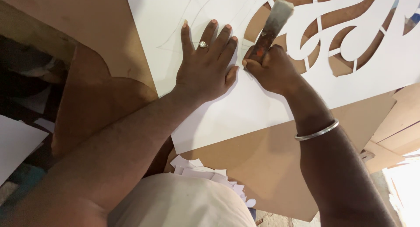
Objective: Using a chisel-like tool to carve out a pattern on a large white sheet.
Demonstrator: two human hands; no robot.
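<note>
White sheet [262, 104]: thin, flat foam-type board lying on a brown board [262, 165] that serves as the table; it runs off the far and right edges of the view, with one corner pointing toward the person at the near side. Judged light and fairly stiff, but fragile where the curling cut-outs [332, 38] leave narrow bridges toward the right; faint pencil curves mark the uncut left part. Best held on the solid uncut area, palm flat, not by the fretwork. Left hand [205, 65] does this: fingers spread, pressed flat on the sheet, gripping nothing, ring on one finger. Right hand [269, 67], just beside it and almost touching, grip closed around a cutting tool [271, 28]. Tool's long axis runs from the fist up and slightly right, away from the person; the working tip is hidden under the fist, so blade direction cannot be told. White offcuts [210, 172] lie near the sheet's near corner.
</note>
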